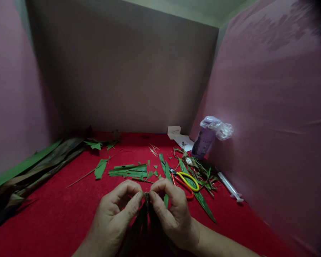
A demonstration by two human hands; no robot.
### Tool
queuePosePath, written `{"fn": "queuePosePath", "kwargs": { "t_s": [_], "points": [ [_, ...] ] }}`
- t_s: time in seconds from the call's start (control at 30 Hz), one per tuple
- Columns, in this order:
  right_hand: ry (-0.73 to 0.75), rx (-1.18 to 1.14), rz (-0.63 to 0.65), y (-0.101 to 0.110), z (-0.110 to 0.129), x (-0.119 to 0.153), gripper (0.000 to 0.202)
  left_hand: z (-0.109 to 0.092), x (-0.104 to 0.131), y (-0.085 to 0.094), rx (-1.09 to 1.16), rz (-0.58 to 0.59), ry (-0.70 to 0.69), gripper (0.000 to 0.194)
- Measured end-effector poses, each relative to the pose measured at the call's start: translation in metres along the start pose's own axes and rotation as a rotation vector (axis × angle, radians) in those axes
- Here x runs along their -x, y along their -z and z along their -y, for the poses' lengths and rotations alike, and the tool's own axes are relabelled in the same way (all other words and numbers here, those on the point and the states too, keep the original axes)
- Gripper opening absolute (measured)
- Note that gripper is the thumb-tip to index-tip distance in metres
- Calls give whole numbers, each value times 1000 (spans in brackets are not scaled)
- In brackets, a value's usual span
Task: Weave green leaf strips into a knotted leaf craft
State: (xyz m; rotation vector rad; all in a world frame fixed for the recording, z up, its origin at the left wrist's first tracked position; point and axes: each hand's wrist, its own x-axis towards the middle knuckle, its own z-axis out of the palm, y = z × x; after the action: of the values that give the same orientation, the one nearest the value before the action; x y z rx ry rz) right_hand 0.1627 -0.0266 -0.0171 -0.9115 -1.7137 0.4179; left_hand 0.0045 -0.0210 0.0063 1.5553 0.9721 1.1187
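My left hand (119,214) and my right hand (173,212) meet low in the middle of the head view. Thumb and forefinger of each pinch the top of a dark bundle of leaf strips (146,200). Its strips hang down between my palms into shadow, so their lower ends are hard to make out. Just beyond my right knuckles lie scissors (188,181) with one yellow and one red handle. Cut green leaf pieces (128,171) rest flat on the red cloth (69,210) past my fingertips.
Long green and dried leaves (34,166) line the left side. Toothpicks (153,150) and white papers (183,141) lie at the back. To the right are a purple bottle (203,142) with plastic wrap, tangled plant scraps (203,171) and a syringe (230,186), near the pink wall (278,142).
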Motion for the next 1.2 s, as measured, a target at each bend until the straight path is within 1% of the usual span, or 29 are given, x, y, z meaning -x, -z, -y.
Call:
{"fn": "queuePosePath", "kwargs": {
  "t_s": [0.07,0.13,0.2,0.3,0.43,0.5,0.6,0.8,0.87,0.93,1.07,1.2],
  "points": [
    [-4,-11,-2,0,0,1,9,-2,0,0,-37,-32,-76,15],
    [-3,-27,-6,0,-1,1,7,-3,1,-1,-68,-89,-143,17],
    [1,-34,-1,0,-1,1,7,-3,1,-3,-70,-136,-169,17],
    [30,-37,-3,0,0,-2,9,-3,0,-5,-33,-144,-138,16],
    [125,-51,-10,3,1,-7,13,-6,-2,-8,8,-170,-105,12],
    [150,-43,-11,5,1,-9,14,-7,-3,-9,27,-184,-101,11],
    [166,-33,-21,7,-1,-12,14,-8,-3,-9,48,-155,-75,10],
    [139,-37,0,7,-5,-15,13,-3,1,-7,30,21,-53,10],
    [124,-41,17,6,-6,-16,13,-2,0,-6,31,56,-53,11],
    [100,-38,29,6,-6,-16,12,-3,-1,-6,44,73,-43,11],
    [44,-23,35,6,-8,-17,11,-6,-3,-7,90,63,0,12],
    [-10,-63,31,5,-10,-19,11,-8,-2,-8,117,67,54,12]
  ]
}}
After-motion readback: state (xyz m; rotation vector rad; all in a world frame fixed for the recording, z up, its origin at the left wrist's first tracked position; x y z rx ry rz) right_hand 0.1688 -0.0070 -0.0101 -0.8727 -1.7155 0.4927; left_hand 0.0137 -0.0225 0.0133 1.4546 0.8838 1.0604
